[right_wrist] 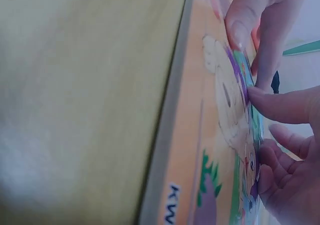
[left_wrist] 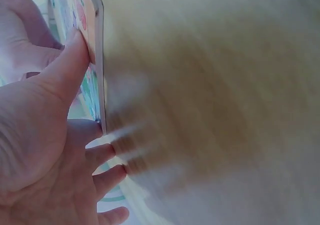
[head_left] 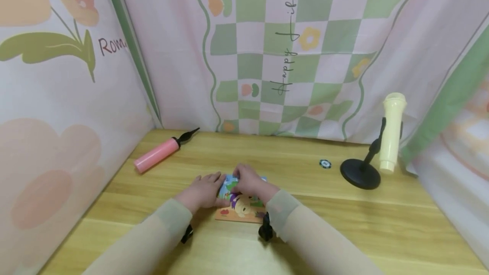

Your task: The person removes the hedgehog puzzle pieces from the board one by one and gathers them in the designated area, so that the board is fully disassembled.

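Note:
A thin picture board (head_left: 244, 215) with an orange border, like a child's puzzle board, lies flat on the table before me. Its picture shows a pale figure (right_wrist: 225, 90) with purple, green and blue parts around it. My left hand (head_left: 204, 191) rests at the board's left side; the thumb lies on the picture and the other fingers spread past the edge onto the table. Over the upper middle reaches my right hand (head_left: 250, 181), its fingers bent and fingertips on the picture. I cannot tell whether a piece is pinched there.
A pink hand pump (head_left: 158, 155) with a black nozzle lies at the back left. Toward the right are a small round chip (head_left: 325, 164) and a cream microphone (head_left: 392, 133) on a black stand (head_left: 361, 174). A patterned curtain (head_left: 282, 54) closes off the back.

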{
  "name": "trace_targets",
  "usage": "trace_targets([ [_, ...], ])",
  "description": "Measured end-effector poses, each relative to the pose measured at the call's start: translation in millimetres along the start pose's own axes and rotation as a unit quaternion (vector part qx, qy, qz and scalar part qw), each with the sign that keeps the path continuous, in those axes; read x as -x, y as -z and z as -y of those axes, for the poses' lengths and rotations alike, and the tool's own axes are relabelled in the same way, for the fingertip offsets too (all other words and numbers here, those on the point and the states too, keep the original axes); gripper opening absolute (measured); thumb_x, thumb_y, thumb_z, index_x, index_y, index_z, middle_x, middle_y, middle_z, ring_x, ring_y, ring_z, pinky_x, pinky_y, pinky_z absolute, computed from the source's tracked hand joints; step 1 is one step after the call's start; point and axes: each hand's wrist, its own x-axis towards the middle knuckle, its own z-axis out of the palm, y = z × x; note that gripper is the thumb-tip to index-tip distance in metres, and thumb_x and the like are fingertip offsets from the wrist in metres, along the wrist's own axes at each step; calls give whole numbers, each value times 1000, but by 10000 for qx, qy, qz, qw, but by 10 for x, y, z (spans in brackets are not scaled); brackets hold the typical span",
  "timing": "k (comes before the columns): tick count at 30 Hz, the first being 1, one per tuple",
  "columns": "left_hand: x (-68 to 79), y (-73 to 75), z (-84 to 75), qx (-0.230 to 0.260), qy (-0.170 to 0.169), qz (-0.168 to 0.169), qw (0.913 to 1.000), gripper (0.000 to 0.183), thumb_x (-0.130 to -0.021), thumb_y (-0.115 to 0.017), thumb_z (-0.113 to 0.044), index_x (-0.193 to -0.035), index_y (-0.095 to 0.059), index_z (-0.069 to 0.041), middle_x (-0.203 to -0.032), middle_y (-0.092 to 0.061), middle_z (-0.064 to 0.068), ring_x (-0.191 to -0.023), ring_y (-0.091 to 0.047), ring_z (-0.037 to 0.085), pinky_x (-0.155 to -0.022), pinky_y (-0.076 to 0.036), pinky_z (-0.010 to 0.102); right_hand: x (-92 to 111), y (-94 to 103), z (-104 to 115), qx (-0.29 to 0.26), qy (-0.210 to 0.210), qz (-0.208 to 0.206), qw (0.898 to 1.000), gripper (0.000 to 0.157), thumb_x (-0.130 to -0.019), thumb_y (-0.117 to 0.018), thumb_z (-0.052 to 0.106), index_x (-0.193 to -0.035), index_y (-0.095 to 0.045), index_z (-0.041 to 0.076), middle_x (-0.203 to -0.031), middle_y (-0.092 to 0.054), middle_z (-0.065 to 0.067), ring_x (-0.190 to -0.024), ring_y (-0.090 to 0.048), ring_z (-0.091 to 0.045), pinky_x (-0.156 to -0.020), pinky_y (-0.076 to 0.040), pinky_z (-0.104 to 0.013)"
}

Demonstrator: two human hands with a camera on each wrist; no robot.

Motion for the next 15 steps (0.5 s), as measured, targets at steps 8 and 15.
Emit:
trace_targets([
  [8, 3, 14, -15, 41, 88, 100, 9999, 98, -86, -58, -69, -157, -25, -10, -161, -22, 12, -146, -23, 34, -115, -19, 58, -35, 0, 10, -491, -220, -71, 9985, 31, -80, -82, 6, -101, -59, 5, -97, -58, -7, -88, -56, -22, -81, -50, -39],
  [15, -1, 37, -37, 16, 160, 220, 9996, 100, -85, -60, -68, -157, -25, -10, -161, -22, 13, -145, -23, 34, -115, -19, 58, -61, 47, -73, -1507, -258, -410, 9874, 12, -90, -69, 4, -96, -59, 5, -89, -57, -9, -80, -55, -22, -69, -48, -33],
])
